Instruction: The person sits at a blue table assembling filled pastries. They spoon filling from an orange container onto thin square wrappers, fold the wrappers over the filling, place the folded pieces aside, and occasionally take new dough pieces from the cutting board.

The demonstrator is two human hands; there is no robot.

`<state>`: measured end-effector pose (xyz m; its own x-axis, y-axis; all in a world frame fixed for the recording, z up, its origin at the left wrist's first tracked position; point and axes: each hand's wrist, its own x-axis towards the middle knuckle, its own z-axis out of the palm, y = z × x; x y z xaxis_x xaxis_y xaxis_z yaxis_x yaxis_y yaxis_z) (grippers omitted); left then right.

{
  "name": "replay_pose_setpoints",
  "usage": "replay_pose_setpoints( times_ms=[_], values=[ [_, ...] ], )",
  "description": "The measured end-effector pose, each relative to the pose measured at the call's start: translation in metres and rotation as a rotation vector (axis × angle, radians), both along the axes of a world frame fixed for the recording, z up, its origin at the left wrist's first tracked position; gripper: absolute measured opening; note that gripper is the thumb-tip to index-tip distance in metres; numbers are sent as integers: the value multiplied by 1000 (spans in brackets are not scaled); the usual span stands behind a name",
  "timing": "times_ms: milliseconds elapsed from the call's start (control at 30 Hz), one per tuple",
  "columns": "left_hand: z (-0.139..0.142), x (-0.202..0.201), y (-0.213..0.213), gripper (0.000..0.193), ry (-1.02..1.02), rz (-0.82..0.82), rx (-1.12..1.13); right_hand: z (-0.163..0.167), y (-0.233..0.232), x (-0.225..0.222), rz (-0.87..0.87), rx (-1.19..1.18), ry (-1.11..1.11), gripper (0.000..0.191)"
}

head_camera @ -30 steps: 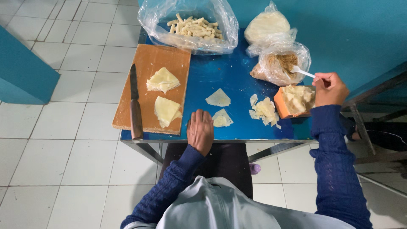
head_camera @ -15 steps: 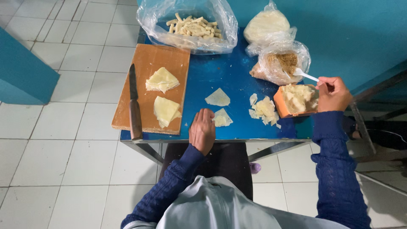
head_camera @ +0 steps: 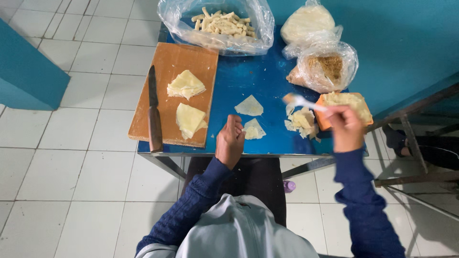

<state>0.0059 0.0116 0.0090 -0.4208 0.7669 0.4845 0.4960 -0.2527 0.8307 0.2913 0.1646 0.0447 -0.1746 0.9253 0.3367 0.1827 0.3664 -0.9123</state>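
Spoon (head_camera: 300, 101), white, is pinched by fingers of raised right hand (head_camera: 345, 128) over blue worktop (head_camera: 239, 81). Left hand (head_camera: 230, 141), fingers curled loosely, is rested beside triangular wrapper (head_camera: 254, 129).

A knife (head_camera: 154, 114) lies along a wooden cutting board (head_camera: 165, 59), with a clear bag of rolled pastry sticks (head_camera: 217, 24) behind.

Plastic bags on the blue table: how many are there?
3. A big open bag of pale rolled sticks at the far edge, a knotted bag of pale sheets far right, and a bag of brown filling beside it.
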Motion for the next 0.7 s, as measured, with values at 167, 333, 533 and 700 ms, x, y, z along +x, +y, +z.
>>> replay_pose_setpoints(
  times_ms=[167, 333, 533, 700],
  values=[
    [-6, -4, 4, 36, -62, -36, 9, -11, -55, -49, 160, -16, -112, 9],
    [-5, -5, 8, 37, -149, -87, -35, 5, -80, -64, 77, 392, -418, 8],
    [-2, -6, 11, 36, -187, -118, -33, 9, -86, -65, 165, 835, -514, 22],
    [-2, -8, 13, 34, -183, -136, -25, 12, -86, -55, 314, 1020, -601, 34]
  ],
)
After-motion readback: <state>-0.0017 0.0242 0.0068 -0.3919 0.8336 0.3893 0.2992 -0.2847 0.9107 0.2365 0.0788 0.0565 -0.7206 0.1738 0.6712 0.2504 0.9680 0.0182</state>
